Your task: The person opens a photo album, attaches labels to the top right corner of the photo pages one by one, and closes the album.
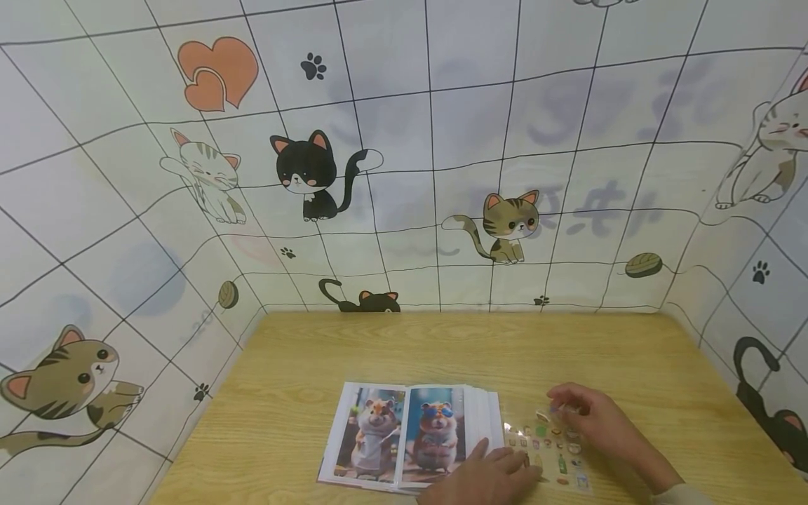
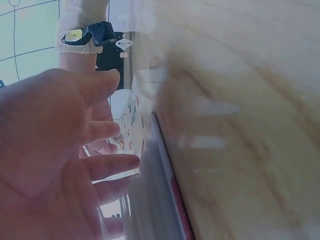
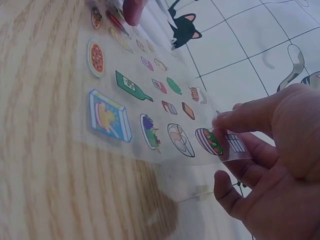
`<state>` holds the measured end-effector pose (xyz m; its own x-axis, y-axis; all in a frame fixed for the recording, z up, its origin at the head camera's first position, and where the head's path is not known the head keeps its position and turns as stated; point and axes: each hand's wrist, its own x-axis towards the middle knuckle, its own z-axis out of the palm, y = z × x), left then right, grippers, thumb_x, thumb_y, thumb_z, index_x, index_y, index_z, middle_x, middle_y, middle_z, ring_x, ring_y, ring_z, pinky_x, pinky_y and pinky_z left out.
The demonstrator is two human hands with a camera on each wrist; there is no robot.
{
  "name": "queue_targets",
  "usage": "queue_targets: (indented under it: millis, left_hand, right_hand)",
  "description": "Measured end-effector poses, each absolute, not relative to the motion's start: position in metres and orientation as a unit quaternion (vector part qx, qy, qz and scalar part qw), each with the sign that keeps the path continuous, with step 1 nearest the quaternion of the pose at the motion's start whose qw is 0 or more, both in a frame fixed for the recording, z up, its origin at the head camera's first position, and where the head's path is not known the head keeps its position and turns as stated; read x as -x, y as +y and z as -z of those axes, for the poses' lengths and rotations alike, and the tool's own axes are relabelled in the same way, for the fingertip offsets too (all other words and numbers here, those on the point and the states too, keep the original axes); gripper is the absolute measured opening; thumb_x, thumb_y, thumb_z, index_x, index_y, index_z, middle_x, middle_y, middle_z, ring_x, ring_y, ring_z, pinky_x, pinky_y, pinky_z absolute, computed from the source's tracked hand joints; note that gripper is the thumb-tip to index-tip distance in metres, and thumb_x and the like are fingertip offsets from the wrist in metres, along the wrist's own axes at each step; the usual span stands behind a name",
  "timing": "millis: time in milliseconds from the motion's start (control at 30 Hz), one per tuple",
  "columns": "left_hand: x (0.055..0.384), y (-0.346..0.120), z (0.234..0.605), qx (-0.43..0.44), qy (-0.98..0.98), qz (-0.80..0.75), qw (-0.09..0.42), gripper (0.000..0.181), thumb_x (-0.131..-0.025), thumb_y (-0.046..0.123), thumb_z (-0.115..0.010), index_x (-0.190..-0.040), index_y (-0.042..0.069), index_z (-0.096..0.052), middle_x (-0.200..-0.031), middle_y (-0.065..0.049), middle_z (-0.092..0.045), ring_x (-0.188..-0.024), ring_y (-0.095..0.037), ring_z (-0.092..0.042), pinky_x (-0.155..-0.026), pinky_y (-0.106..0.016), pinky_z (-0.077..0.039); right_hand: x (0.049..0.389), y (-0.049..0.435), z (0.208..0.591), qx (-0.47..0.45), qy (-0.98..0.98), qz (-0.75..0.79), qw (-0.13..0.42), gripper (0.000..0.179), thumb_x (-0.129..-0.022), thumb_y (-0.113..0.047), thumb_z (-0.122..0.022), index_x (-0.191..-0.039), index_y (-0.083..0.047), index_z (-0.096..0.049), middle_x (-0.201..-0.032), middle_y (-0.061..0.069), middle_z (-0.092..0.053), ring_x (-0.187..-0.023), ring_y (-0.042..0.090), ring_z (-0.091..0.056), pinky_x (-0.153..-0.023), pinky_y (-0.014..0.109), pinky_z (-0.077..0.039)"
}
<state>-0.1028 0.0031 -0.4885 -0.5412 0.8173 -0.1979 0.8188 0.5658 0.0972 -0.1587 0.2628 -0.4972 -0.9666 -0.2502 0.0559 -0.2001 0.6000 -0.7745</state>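
Thin clear sheet point(image 1: 548, 459), best held by its edges

An open book point(image 1: 405, 435) lies at the left on the wood-patterned surface point(image 1: 265, 393), a hamster picture on each page. Next comes the left hand point(image 1: 482, 477), palm down, fingers loosely extended and gripping nothing; it lies over the book's near right corner, fingertips reaching to the sheet. How hard it presses, I cannot tell.

The sheet sits just right of the book, see-through and dotted with small food stickers point(image 3: 132, 86). It should weigh almost nothing and bend readily; the right wrist view shows its far side raised off the surface. The face is glossy, so dry fingers may slide, and a hard squeeze could crease it. The narrow margin outside the stickers seems the safest hold, with the opposite side kept flat.

Furthest right, the right hand point(image 1: 593, 421) is apart from the left and pinches the sheet's far right corner between thumb and fingers, close by a striped bowl sticker point(image 3: 209, 141).
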Motion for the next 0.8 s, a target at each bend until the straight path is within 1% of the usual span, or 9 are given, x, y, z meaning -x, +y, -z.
queue_targets:
  millis: [67, 233, 333, 500, 567, 667, 733, 800]
  left_hand:
    - [0.102, 0.002, 0.487, -0.465, 0.879, -0.001, 0.106, 0.065, -0.097, 0.066, -0.040, -0.154, 0.035, -0.031, -0.149, 0.017, -0.041, -0.141, -0.005, -0.035, -0.112, -0.041, -0.038]
    - [0.103, -0.001, 0.484, -0.463, 0.881, -0.008, 0.099, 0.068, -0.097, 0.066, -0.041, -0.156, 0.034, -0.028, -0.155, 0.013, -0.035, -0.144, -0.007, -0.031, -0.113, -0.039, -0.036]
    - [0.105, -0.001, 0.484, -0.462, 0.883, -0.010, 0.084, 0.066, -0.098, 0.062, -0.041, -0.156, 0.032, -0.029, -0.155, 0.010, -0.038, -0.143, -0.009, -0.035, -0.112, -0.037, -0.038]
    - [0.108, -0.003, 0.484, -0.465, 0.884, -0.014, 0.036, 0.061, -0.099, 0.058, -0.045, -0.151, 0.028, -0.039, -0.146, 0.009, -0.049, -0.134, -0.008, -0.046, -0.107, -0.030, -0.042]
    - [0.110, -0.004, 0.484, -0.464, 0.885, -0.023, 0.028, 0.059, -0.099, 0.056, -0.047, -0.150, 0.027, -0.041, -0.144, 0.009, -0.051, -0.131, -0.006, -0.048, -0.106, -0.027, -0.042]
    - [0.113, -0.006, 0.481, -0.460, 0.887, -0.041, 0.027, 0.057, -0.100, 0.053, -0.048, -0.150, 0.026, -0.041, -0.141, 0.010, -0.052, -0.129, -0.005, -0.049, -0.105, -0.025, -0.042]
    - [0.113, -0.007, 0.479, -0.455, 0.888, -0.059, 0.031, 0.057, -0.101, 0.051, -0.049, -0.150, 0.026, -0.040, -0.142, 0.009, -0.051, -0.130, -0.006, -0.048, -0.106, -0.025, -0.042]
    - [0.114, -0.009, 0.478, -0.450, 0.889, -0.077, 0.031, 0.056, -0.101, 0.050, -0.050, -0.150, 0.025, -0.040, -0.144, 0.009, -0.051, -0.131, -0.007, -0.048, -0.106, -0.025, -0.042]
  right_hand:
    - [0.158, 0.263, 0.497, 0.134, 0.891, 0.434, 0.018, 0.028, -0.087, 0.001, -0.067, -0.114, -0.007, -0.067, -0.096, -0.003, -0.069, -0.086, 0.007, -0.062, -0.074, 0.023, -0.050]
    - [0.157, 0.265, 0.499, 0.152, 0.884, 0.442, -0.007, 0.031, -0.084, 0.003, -0.068, -0.114, -0.006, -0.067, -0.095, -0.001, -0.070, -0.082, 0.002, -0.061, -0.071, 0.022, -0.052]
    - [0.157, 0.264, 0.500, 0.161, 0.880, 0.448, -0.012, 0.032, -0.084, 0.005, -0.067, -0.114, -0.005, -0.067, -0.095, 0.001, -0.070, -0.082, 0.003, -0.062, -0.071, 0.022, -0.053]
    - [0.156, 0.264, 0.498, 0.168, 0.871, 0.461, -0.012, 0.031, -0.085, 0.005, -0.067, -0.115, -0.004, -0.066, -0.097, 0.003, -0.070, -0.086, 0.002, -0.062, -0.072, 0.021, -0.053]
    - [0.157, 0.265, 0.497, 0.174, 0.867, 0.466, -0.012, 0.030, -0.086, 0.004, -0.067, -0.115, -0.004, -0.066, -0.097, 0.003, -0.071, -0.088, 0.002, -0.063, -0.072, 0.021, -0.053]
    - [0.158, 0.267, 0.495, 0.193, 0.860, 0.471, -0.016, 0.029, -0.087, 0.003, -0.067, -0.116, -0.002, -0.065, -0.097, 0.006, -0.070, -0.090, 0.003, -0.063, -0.073, 0.020, -0.052]
    - [0.158, 0.268, 0.495, 0.211, 0.851, 0.481, -0.016, 0.029, -0.088, 0.004, -0.067, -0.117, 0.001, -0.063, -0.098, 0.010, -0.070, -0.090, 0.005, -0.064, -0.073, 0.020, -0.053]
    - [0.158, 0.269, 0.494, 0.213, 0.846, 0.489, -0.016, 0.029, -0.088, 0.004, -0.067, -0.117, 0.002, -0.062, -0.098, 0.010, -0.070, -0.091, 0.005, -0.064, -0.074, 0.020, -0.053]
